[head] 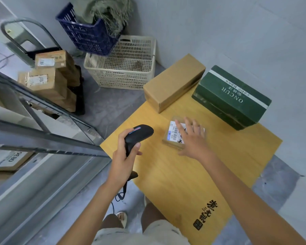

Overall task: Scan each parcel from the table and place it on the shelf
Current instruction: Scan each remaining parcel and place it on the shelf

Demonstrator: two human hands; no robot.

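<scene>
Small labelled parcel [177, 137], mid-worktop [166, 174]: right hand [193, 140], fingers spread, over it, nearest. Left hand [122, 156] clamps scanner [138, 137], nose towards parcel's left side.

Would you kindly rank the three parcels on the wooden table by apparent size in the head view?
1. Dark green printed cardboard box and plain brown cardboard box: they look about alike, so I won't rank them.
2. Small tan parcel with a white barcode label, clearly the smallest, partly covered by the right hand.
</scene>
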